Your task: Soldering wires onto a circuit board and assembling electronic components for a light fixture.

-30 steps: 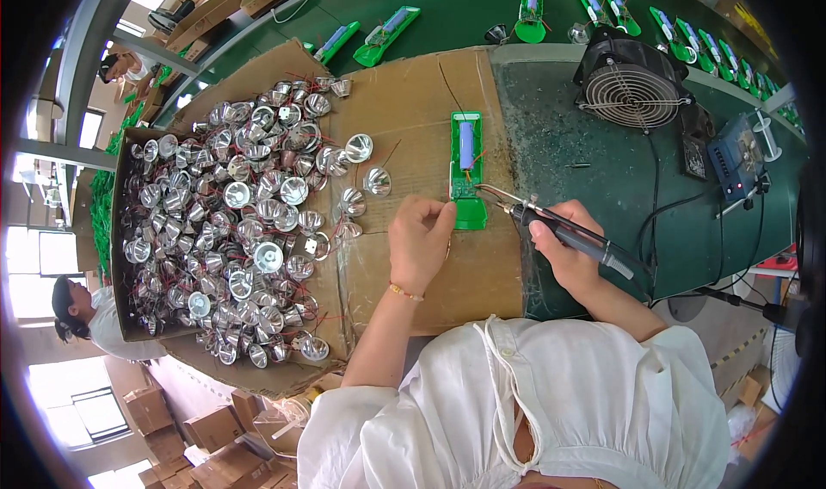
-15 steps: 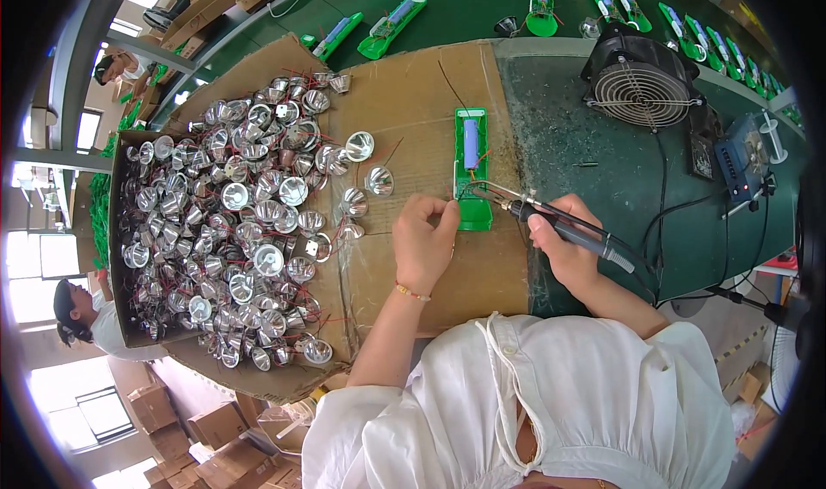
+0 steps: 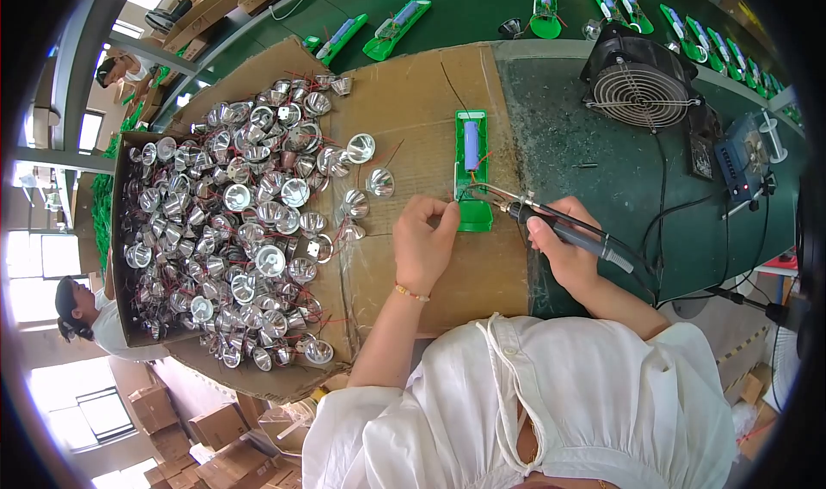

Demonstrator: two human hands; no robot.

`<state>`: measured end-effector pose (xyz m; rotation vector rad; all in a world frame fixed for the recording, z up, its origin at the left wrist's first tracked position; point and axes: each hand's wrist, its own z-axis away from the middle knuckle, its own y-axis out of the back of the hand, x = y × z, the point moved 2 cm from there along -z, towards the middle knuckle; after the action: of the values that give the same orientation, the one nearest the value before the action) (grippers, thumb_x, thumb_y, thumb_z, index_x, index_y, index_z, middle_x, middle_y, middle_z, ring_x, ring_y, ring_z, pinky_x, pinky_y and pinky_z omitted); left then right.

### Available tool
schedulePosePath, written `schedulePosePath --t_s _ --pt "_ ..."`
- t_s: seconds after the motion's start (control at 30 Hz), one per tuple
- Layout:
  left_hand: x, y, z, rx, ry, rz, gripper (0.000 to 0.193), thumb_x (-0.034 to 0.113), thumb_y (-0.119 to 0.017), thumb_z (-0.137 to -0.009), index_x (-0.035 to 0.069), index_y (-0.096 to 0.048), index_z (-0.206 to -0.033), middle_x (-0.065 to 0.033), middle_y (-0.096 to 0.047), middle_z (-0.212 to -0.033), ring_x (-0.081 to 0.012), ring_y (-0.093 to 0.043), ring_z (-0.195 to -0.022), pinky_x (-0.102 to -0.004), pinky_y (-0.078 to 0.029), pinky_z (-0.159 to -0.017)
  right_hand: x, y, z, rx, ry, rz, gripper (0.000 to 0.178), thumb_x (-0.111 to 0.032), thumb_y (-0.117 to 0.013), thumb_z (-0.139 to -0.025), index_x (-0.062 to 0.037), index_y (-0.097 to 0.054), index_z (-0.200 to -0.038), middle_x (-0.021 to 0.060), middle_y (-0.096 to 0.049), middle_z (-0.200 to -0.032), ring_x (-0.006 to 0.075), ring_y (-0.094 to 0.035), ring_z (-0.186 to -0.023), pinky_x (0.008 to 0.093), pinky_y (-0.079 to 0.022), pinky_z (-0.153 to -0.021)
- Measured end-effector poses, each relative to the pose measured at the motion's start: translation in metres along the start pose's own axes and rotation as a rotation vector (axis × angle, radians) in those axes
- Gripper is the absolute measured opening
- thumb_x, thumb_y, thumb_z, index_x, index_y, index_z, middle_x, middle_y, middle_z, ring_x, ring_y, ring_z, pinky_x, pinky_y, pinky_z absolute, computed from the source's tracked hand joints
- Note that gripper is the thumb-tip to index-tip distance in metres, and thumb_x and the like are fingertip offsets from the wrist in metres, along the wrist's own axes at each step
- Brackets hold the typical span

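Housing (image 3: 475, 220) in green plastic on cardboard (image 3: 396, 84), center of frame; at its left edge, left hand (image 3: 422, 246), fingers bunched, any pinch impossible to tell; right hand's (image 3: 565, 250) fingers around soldering iron (image 3: 585, 241); reflectors (image 3: 270, 261) heaped at frame left.

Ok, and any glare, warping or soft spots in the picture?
Head view: the windows at lower left are blown out; silvery reflectors carry bright glints, also head view; the grey post at upper left bows near the dark rim, same head view; around the tip of the soldering iron, head view, detail is too small to tell.
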<state>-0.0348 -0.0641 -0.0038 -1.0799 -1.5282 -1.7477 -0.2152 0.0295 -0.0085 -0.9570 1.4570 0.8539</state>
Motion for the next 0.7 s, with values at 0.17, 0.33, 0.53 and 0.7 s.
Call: schedulePosePath --t_s 0.17,0.33,0.53,0.7 --pt "-0.001 -0.001 0.0 -0.009 0.021 0.018 0.015 0.012 -0.064 -0.077 -0.002 -0.061 -0.071 -0.0124 -0.058 -0.072 -0.0228 -0.057 -0.064 -0.0315 -0.044 -0.061 0.0 0.0 0.0 -0.013 -0.017 0.001 0.016 -0.01 -0.065 -0.081 -0.0005 -0.052 -0.082 0.0028 -0.06 -0.066 0.0047 -0.053 -0.058 0.0201 -0.044 -0.052" --pt "0.001 0.0 0.0 -0.003 0.026 0.015 0.015 0.012 -0.064 -0.077 -0.002 -0.061 -0.071 -0.0121 -0.058 -0.073 -0.0226 -0.057 -0.064 -0.0311 -0.044 -0.061 -0.011 0.004 0.003 0.069 -0.048 -0.088 0.017 -0.011 -0.065 -0.082 -0.0002 -0.052 -0.084 0.006 -0.059 -0.066 0.0069 -0.054 -0.056 0.0209 -0.045 -0.05" --pt "-0.001 0.0 0.0 -0.016 0.043 0.015 0.014 0.011 -0.064 -0.077 -0.002 -0.061 -0.073 -0.0118 -0.059 -0.075 -0.02 -0.057 -0.064 -0.0297 -0.045 -0.061 -0.011 0.007 0.005 0.06 -0.042 -0.105 0.017 -0.01 -0.065 -0.082 0.0002 -0.051 -0.084 0.0063 -0.059 -0.067 0.0072 -0.054 -0.057 0.0212 -0.045 -0.051" --pt "-0.001 -0.005 0.002 0.064 0.09 0.244 0.013 0.011 -0.064 -0.08 -0.002 -0.063 -0.077 -0.0098 -0.059 -0.078 -0.0155 -0.057 -0.065 -0.0278 -0.045 -0.06 -0.011 0.008 0.007 0.057 -0.053 -0.11 0.016 -0.009 -0.065 -0.082 0.0003 -0.052 -0.085 0.006 -0.059 -0.067 0.007 -0.054 -0.057 0.0208 -0.045 -0.051"
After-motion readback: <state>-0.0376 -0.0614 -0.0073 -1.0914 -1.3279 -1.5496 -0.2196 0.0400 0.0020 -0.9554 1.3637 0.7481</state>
